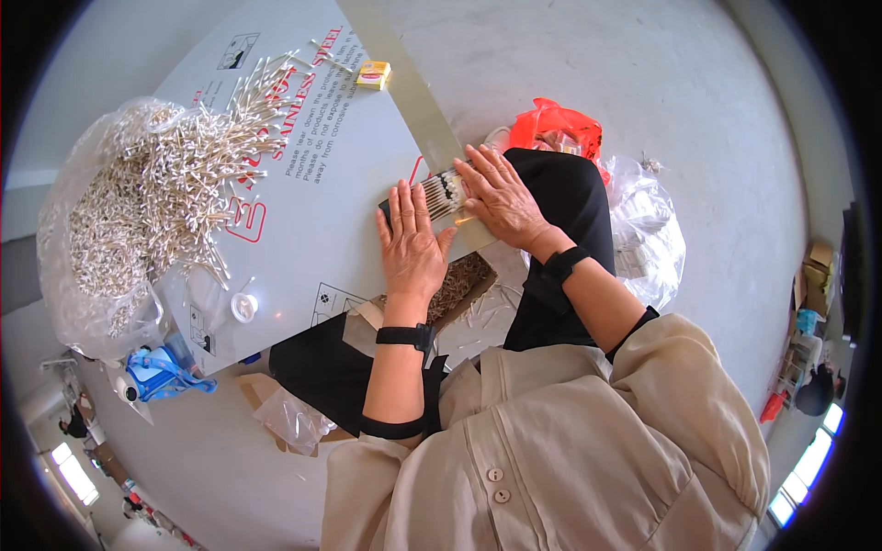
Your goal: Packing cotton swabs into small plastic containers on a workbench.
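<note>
At the near corner of the steel-topped table, a flat row of thin sticks with dark and white tips lies side by side. My left hand rests its straight fingers over the left end of the row. The right hand lies flat over the other end, fingers stretched out. Part of the row is hidden under both hands. A small yellow-orange piece shows between them. Just below the table edge, a cardboard box holds many thin brownish sticks.
A large heap of cotton swabs spills from a clear bag at left. Nearby are a small yellow box, a white round cup and a blue bottle. A red bag and a clear bag are right of my leg.
</note>
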`<state>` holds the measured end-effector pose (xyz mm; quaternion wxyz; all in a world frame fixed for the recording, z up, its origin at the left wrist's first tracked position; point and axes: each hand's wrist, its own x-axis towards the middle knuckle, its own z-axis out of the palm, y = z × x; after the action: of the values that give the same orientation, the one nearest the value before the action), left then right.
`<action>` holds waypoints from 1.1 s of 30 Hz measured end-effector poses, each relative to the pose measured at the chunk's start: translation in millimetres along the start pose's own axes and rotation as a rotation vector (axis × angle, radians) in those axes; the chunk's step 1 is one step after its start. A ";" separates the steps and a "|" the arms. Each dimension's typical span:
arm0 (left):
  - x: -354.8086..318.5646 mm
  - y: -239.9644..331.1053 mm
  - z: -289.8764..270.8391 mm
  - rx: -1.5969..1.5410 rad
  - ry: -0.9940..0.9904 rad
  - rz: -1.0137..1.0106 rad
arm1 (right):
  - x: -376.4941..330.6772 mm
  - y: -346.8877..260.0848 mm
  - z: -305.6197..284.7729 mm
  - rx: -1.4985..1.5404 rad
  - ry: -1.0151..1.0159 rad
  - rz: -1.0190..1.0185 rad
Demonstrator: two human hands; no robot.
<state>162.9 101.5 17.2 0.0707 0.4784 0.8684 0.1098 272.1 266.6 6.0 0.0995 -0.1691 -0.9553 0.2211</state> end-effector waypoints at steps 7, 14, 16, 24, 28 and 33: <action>7.6 11.8 3.5 -0.013 0.002 0.019 | -0.6 1.0 -0.9 0.032 0.007 -0.004; 14.9 23.6 1.5 -0.038 0.002 0.046 | -0.2 2.0 0.2 0.072 0.033 -0.013; 14.3 18.8 4.0 -0.074 0.044 0.063 | 0.5 1.7 -2.7 0.066 0.091 0.034; 13.2 14.1 15.5 -0.983 0.489 -0.213 | 6.0 14.8 14.7 1.338 0.330 0.520; 31.0 23.3 16.4 -1.076 0.475 -0.179 | 10.6 7.8 21.9 1.603 0.387 0.509; 39.1 39.1 20.5 -1.171 0.503 -0.188 | 10.5 7.9 26.8 1.695 0.419 0.521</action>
<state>178.6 157.4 6.8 0.1236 0.2419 0.6929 0.6679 257.5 266.7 -20.0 0.3091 -0.2864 -0.3667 0.8295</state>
